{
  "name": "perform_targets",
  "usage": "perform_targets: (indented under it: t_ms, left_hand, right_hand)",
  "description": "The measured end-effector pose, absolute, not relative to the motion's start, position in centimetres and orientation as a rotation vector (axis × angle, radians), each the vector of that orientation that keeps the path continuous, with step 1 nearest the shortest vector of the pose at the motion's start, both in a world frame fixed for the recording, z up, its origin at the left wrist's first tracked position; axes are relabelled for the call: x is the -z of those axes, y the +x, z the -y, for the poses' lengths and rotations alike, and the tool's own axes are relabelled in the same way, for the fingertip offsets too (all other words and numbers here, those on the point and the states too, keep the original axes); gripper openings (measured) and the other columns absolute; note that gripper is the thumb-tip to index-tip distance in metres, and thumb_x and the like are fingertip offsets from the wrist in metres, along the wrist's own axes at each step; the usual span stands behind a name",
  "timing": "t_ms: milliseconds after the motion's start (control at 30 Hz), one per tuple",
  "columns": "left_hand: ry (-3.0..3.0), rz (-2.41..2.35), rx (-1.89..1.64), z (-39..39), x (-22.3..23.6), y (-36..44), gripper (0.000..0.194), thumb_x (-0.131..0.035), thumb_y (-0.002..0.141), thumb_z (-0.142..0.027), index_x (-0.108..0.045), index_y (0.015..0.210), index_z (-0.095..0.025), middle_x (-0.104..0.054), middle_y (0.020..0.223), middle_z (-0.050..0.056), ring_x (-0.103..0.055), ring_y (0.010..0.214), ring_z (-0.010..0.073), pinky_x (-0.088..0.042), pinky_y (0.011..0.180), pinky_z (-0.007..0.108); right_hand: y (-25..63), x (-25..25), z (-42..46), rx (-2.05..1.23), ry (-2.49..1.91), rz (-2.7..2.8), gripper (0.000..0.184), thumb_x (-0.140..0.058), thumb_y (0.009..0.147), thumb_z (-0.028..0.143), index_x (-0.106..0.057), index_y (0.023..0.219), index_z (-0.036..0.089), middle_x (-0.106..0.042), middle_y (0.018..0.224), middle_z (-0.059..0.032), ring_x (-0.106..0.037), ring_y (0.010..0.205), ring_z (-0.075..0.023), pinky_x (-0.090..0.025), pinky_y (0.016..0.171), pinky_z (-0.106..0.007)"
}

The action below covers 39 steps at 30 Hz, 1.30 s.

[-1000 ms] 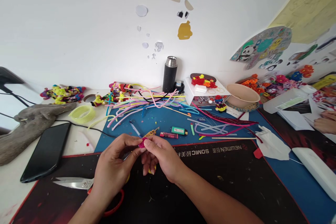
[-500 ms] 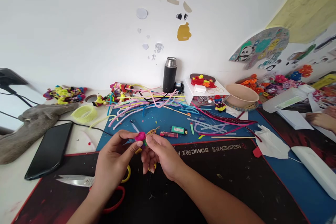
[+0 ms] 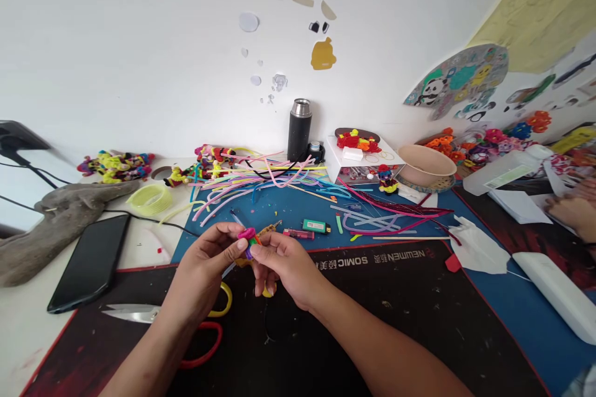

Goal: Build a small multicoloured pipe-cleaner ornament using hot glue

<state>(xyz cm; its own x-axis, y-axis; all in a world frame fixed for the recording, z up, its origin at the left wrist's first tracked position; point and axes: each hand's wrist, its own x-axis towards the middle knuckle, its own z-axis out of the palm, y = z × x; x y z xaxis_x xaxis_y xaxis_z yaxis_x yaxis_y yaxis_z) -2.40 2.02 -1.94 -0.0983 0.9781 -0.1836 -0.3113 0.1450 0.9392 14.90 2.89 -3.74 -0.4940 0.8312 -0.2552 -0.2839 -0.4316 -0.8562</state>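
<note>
My left hand (image 3: 205, 270) and my right hand (image 3: 284, 267) meet above the front of the black desk mat (image 3: 419, 316). Between their fingertips they pinch a small pipe-cleaner piece (image 3: 249, 239), pink on top with green, orange and purple below. The fingers of both hands are closed on it. A yellow loop (image 3: 226, 301) and a red loop (image 3: 205, 353) lie on the mat under my left wrist. Small snips (image 3: 133, 314) rest just left of my left forearm.
A black phone (image 3: 90, 260) lies at left beside a grey cloth (image 3: 51, 223). Loose coloured pipe cleaners (image 3: 261, 183) spread over the blue mat, with a green lighter (image 3: 315, 226), a black flask (image 3: 299, 130) and a beige bowl (image 3: 428, 164) behind. Another person's hand (image 3: 575, 211) works at far right.
Both hands have lifted slightly and turned the small piece between the fingertips; green, orange and purple parts now show under the pink top. The view has shifted a little.
</note>
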Motion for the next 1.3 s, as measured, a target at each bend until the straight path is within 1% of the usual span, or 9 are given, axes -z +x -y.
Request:
perform_targets:
  t_ms: [133, 200, 333, 567, 700, 833, 1033, 1100, 1300]
  left_hand:
    - [0.765, -1.101, -1.254, -2.2, 1.9, -2.9, 0.051, -0.110, 0.060, -0.043, -0.088, 0.102, -0.023, -0.079, 0.092, 0.005, -0.070, 0.082, 0.0178, -0.059, 0.072, 0.024]
    - [0.765, -1.098, -1.232, -2.2, 2.1, -3.1, 0.052, -0.109, 0.061, -0.044, -0.089, 0.104, -0.023, -0.079, 0.094, 0.006, -0.070, 0.083, 0.0186, -0.059, 0.073, 0.025]
    - [0.794, -1.101, -1.228, -2.1, 2.1, -3.5, 0.047, -0.108, 0.063, -0.043, -0.089, 0.101, -0.022, -0.079, 0.100, 0.007, -0.070, 0.087, 0.0197, -0.060, 0.077, 0.026]
    - [0.939, -1.128, -1.205, -2.0, 1.8, -3.3, 0.041, -0.103, 0.072, -0.047, -0.083, 0.097, -0.022, -0.076, 0.092, 0.005, -0.069, 0.084, 0.0205, -0.058, 0.073, 0.027]
    - [1.087, -1.188, -1.209, -1.9, 2.0, -3.3, 0.037, -0.098, 0.079, -0.049, -0.080, 0.098, -0.023, -0.077, 0.096, 0.005, -0.069, 0.090, 0.0216, -0.058, 0.079, 0.029]
    - [1.160, -1.194, -1.187, -1.9, 2.2, -3.5, 0.035, -0.095, 0.083, -0.050, -0.079, 0.099, -0.024, -0.077, 0.097, 0.005, -0.069, 0.091, 0.0219, -0.058, 0.081, 0.030]
    - [0.943, -1.083, -1.215, -1.7, 2.1, -3.6, 0.042, -0.094, 0.083, -0.057, -0.085, 0.106, -0.023, -0.078, 0.094, 0.006, -0.070, 0.084, 0.0217, -0.059, 0.076, 0.030]
    - [0.880, -1.078, -1.217, -1.7, 2.0, -3.5, 0.043, -0.094, 0.082, -0.057, -0.087, 0.107, -0.022, -0.079, 0.093, 0.007, -0.071, 0.084, 0.0222, -0.059, 0.076, 0.030]
    - [0.864, -1.052, -1.195, -1.9, 1.6, -3.1, 0.036, -0.100, 0.077, -0.050, -0.087, 0.094, -0.020, -0.079, 0.085, 0.006, -0.071, 0.078, 0.0217, -0.059, 0.073, 0.030]
  right_hand:
    - [14.9, 3.8, -2.8, -1.979, -0.901, 1.049, 0.060, -0.086, 0.081, 0.073, -0.061, 0.096, 0.020, -0.066, 0.063, 0.0053, -0.067, 0.047, -0.0137, -0.038, 0.041, -0.021]
    - [14.9, 3.7, -2.8, -1.975, -0.902, 1.057, 0.059, -0.086, 0.081, 0.073, -0.061, 0.095, 0.021, -0.066, 0.063, 0.0053, -0.066, 0.047, -0.0136, -0.038, 0.041, -0.021]
    - [15.0, 3.6, -2.9, -1.957, -0.903, 1.062, 0.060, -0.085, 0.082, 0.074, -0.062, 0.095, 0.020, -0.067, 0.065, 0.0046, -0.066, 0.047, -0.0134, -0.038, 0.041, -0.021]
    - [15.3, 3.3, -3.0, -1.935, -0.909, 1.033, 0.058, -0.081, 0.085, 0.075, -0.062, 0.093, 0.020, -0.067, 0.066, 0.0040, -0.066, 0.047, -0.0131, -0.038, 0.041, -0.021]
    - [15.3, 3.4, -3.0, -1.934, -0.915, 1.008, 0.059, -0.079, 0.088, 0.076, -0.062, 0.096, 0.020, -0.067, 0.068, 0.0041, -0.067, 0.048, -0.0126, -0.039, 0.041, -0.020]
    - [15.2, 3.4, -3.0, -1.927, -0.922, 1.041, 0.060, -0.079, 0.087, 0.077, -0.063, 0.098, 0.020, -0.066, 0.064, 0.0050, -0.066, 0.046, -0.0128, -0.038, 0.041, -0.020]
    - [15.2, 3.3, -2.9, -1.907, -0.925, 1.079, 0.057, -0.076, 0.090, 0.076, -0.062, 0.094, 0.021, -0.063, 0.059, 0.0055, -0.064, 0.046, -0.0131, -0.038, 0.043, -0.021]
    - [15.2, 3.2, -2.8, -1.906, -0.928, 1.094, 0.056, -0.075, 0.090, 0.076, -0.063, 0.094, 0.021, -0.063, 0.058, 0.0055, -0.064, 0.046, -0.0131, -0.038, 0.043, -0.022]
    - [15.3, 3.1, -2.7, -1.907, -0.933, 1.115, 0.059, -0.074, 0.089, 0.079, -0.063, 0.095, 0.021, -0.062, 0.057, 0.0055, -0.065, 0.047, -0.0142, -0.039, 0.044, -0.022]
